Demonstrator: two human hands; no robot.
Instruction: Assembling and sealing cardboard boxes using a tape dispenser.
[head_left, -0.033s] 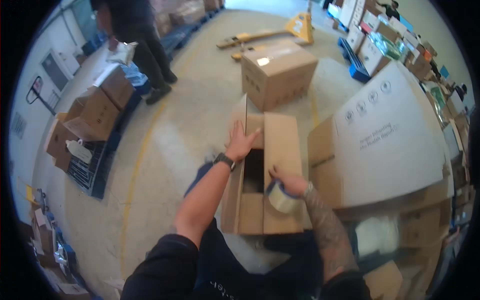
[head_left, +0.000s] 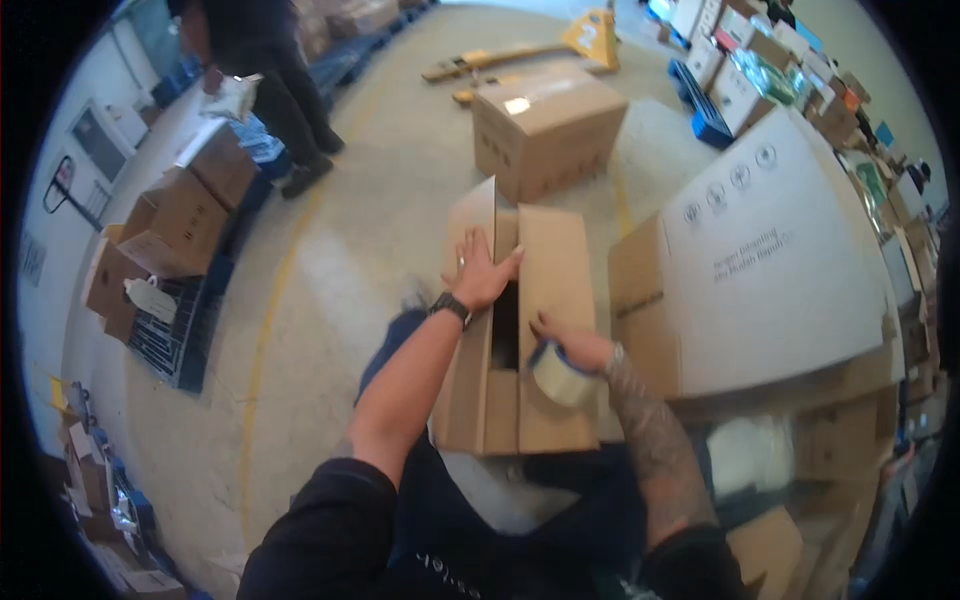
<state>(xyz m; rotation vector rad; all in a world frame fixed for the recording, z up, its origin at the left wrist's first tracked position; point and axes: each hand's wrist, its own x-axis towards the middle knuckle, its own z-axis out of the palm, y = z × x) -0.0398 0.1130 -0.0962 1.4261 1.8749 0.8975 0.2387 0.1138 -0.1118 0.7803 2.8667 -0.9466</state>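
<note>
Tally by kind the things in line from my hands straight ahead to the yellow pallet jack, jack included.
Round pale tape roll with blue core: 1
Open brown cardboard box: 1
Closed brown cardboard box: 1
Yellow metal pallet jack: 1
Total: 4

Black sleeves (head_left: 335,525), dark left wristwatch (head_left: 452,308) — pale right wristband (head_left: 617,358) — navy trousers (head_left: 605,510).

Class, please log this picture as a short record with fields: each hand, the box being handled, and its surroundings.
Left hand: spread against the left flap
Right hand: holding a tape roll over the right flap
Box: partly open, dark gap between flaps
Beyond: closed carton, yellow pallet jack
Right side: large white-and-brown carton
Left side: another person, standing near a pallet with brown boxes
</note>
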